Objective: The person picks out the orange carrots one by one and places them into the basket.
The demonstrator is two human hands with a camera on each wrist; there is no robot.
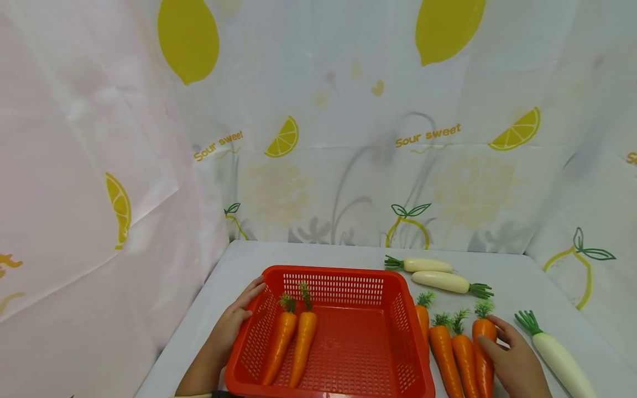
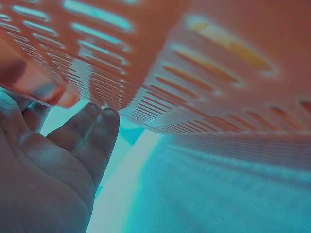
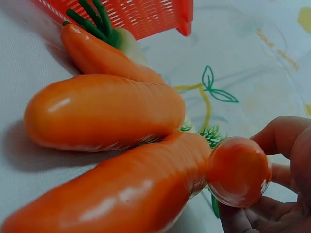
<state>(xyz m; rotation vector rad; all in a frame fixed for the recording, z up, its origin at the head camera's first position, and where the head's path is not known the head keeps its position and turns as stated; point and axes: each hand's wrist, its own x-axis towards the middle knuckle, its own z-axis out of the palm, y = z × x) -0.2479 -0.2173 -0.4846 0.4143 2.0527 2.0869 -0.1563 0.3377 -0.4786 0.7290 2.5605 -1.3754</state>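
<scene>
Carrot (image 1: 484,345), rightmost of four lying in a row on the table (image 1: 348,255) just right of the basket (image 1: 328,275): right hand (image 1: 517,362) has fingers and thumb curled round its thick, leafy end; the wrist view shows the rounded crown (image 3: 238,171) cupped between thumb and fingers. It looks to be resting among its neighbours, not lifted, though I cannot be sure. Touching it on the left lie two more carrots (image 1: 463,356), then a fourth (image 1: 423,318) close against the basket wall. Left hand (image 1: 234,323) lies flat on the basket's left outer wall, fingers (image 2: 90,133) straight and relaxed, steadying rather than gripping. Inside the basket, two carrots (image 1: 291,345) lie side by side at the left, greens pointing away. Beyond, two radishes (image 1: 438,273) at the back of the table, a third (image 1: 559,359) right of the right hand. Judged step: picking up a third carrot for the basket, grasp just made. Next move calls for a clean lift clear of the adjacent carrot, up over the basket rim, and down into the bare floor at right.
</scene>
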